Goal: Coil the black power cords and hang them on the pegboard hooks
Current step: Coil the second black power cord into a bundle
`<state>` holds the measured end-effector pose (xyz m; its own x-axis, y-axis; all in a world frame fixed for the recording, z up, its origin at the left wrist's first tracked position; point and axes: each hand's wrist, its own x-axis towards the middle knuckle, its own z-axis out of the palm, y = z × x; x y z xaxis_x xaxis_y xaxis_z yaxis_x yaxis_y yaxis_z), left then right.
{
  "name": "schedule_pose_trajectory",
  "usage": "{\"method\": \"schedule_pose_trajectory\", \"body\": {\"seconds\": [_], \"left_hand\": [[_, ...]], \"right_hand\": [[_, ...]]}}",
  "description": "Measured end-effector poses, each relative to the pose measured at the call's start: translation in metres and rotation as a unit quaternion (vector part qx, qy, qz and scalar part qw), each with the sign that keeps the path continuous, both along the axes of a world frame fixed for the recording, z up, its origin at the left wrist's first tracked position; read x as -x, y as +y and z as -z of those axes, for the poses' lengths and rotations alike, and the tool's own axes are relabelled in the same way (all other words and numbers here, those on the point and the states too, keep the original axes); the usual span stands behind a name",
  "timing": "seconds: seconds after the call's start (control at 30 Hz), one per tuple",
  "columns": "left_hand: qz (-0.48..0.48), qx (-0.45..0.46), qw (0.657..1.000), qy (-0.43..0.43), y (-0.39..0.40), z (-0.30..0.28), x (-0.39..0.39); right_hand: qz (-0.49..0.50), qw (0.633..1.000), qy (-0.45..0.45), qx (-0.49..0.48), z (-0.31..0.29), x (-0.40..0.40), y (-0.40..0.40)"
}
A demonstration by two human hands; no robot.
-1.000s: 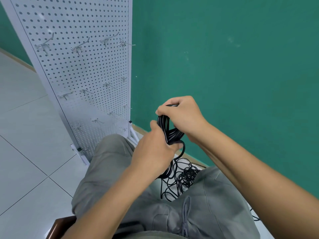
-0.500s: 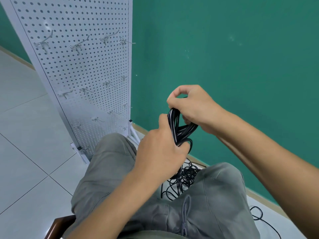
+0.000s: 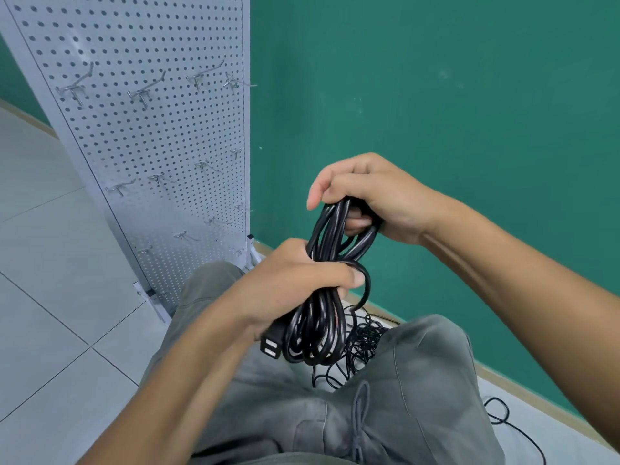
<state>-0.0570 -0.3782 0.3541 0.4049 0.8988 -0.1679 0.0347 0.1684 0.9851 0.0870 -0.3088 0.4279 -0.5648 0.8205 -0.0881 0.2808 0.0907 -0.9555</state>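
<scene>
A coiled black power cord (image 3: pixel 318 330) hangs between both hands above my lap. My left hand (image 3: pixel 295 286) grips the bundle round its middle, fingers wrapped about the strands. My right hand (image 3: pixel 369 199) holds the top loop of the coil, fingers curled through it. The cord's plug end (image 3: pixel 270 349) sticks out below my left hand. The white pegboard (image 3: pixel 151 146) stands at the left, with several bare metal hooks (image 3: pixel 141 94) in rows on it.
A tangle of thinner black cords (image 3: pixel 364 344) lies on the floor between my knees, and one strand (image 3: pixel 503 417) trails off to the right. A green wall (image 3: pixel 436 112) rises behind. Pale floor tiles (image 3: pixel 50 297) spread out on the left.
Both hands have risen and drawn slightly apart. The coil is now stretched longer between them, and its lower loops and plug end show below my left hand.
</scene>
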Motion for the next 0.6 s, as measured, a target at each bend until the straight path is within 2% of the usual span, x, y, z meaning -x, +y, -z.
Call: {"method": "schedule_pose_trajectory", "body": {"seconds": [0.1, 0.17, 0.27, 0.4, 0.5, 0.57, 0.6], "left_hand": [[0.001, 0.018, 0.997, -0.075, -0.002, 0.003, -0.001], [-0.029, 0.004, 0.997, -0.076, -0.001, 0.006, -0.002], [-0.101, -0.067, 0.993, -0.008, 0.000, 0.010, -0.004], [-0.182, -0.153, 0.964, 0.121, -0.002, 0.011, -0.010], [-0.205, -0.204, 0.915, 0.282, -0.009, 0.009, -0.021], [-0.223, -0.227, 0.889, 0.330, -0.013, 0.010, -0.027], [-0.224, -0.224, 0.889, 0.330, -0.012, 0.010, -0.027]], "right_hand": [[0.018, 1.000, -0.020, -0.005, -0.002, 0.004, -0.001], [0.064, 0.992, -0.098, -0.045, -0.004, 0.007, -0.001], [0.112, 0.953, -0.232, -0.160, 0.000, 0.011, -0.004], [0.155, 0.942, -0.234, -0.184, 0.007, 0.012, -0.008], [0.175, 0.925, -0.262, -0.212, 0.010, 0.012, -0.007], [0.175, 0.921, -0.265, -0.225, 0.011, 0.016, -0.009], [0.170, 0.921, -0.262, -0.231, 0.012, 0.017, -0.009]]}}
